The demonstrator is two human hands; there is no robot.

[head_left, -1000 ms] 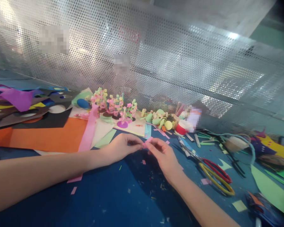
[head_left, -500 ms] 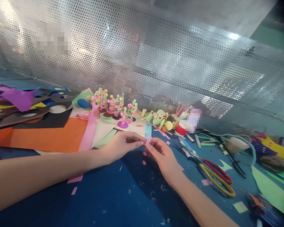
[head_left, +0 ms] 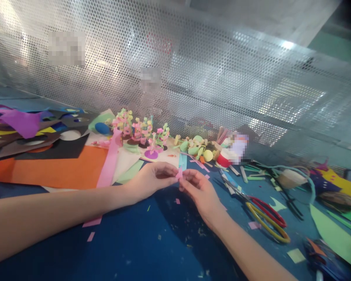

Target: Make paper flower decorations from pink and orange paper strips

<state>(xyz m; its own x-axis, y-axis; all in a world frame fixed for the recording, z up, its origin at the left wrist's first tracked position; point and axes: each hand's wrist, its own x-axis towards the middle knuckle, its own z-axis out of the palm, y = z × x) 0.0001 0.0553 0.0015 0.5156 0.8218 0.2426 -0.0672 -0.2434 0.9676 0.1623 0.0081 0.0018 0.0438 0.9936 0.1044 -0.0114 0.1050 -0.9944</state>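
A small pink piece [head_left: 179, 173], paper or thin foam, is pinched between my two hands above the blue table [head_left: 117, 242]. My left hand [head_left: 152, 179] comes in from the left, its thumb and fingertips closed on the piece's left side. From the right, my right hand [head_left: 200, 193] grips the other side between thumb and forefinger. Behind the hands stand several small flower-like ornaments in pink, yellow and green; one pink ornament [head_left: 153, 143] rests on a purple disc [head_left: 151, 154]. Loose pink scraps [head_left: 178, 201] lie below the hands.
Scissors [head_left: 260, 214] with red and yellow handles lie to the right. Orange sheet [head_left: 52, 168], black sheet [head_left: 67, 147] and a pink strip [head_left: 107, 168] cover the left. A roll with a red band [head_left: 224, 159] stands at the back. Perforated metal mesh [head_left: 193, 78] rises behind the table.
The pink piece has turned between my fingertips and now stands more upright, showing more of itself. Both hands have otherwise stayed nearly in place.
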